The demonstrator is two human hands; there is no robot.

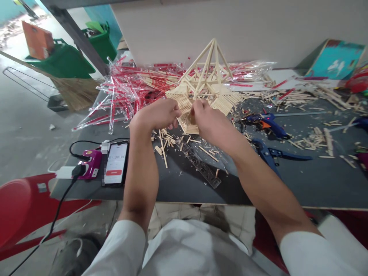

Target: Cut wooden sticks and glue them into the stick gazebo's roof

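Observation:
A pale wooden-stick structure (211, 73) stands on the table, a pointed frame rising above a base of closely laid sticks. At the near left of its base is my left hand (161, 114), fingers curled together; anything between them is hidden or too small to name. My right hand (207, 119) is closed in a pinch over the front of the base, knuckles up. Its fingertips are partly hidden, so I cannot tell what they hold. Short cut sticks (163, 145) lie below my left hand, and a clear plastic ruler (198, 163) lies nearer to me.
Red-and-clear plastic wrappers (126, 92) pile up at the back left. On the right are a blue glue gun (271, 124), a blue-handled cutter (267, 153) and scattered sticks (316, 138). A phone (115, 163) and a purple power adapter (90, 165) with cables lie at the left edge.

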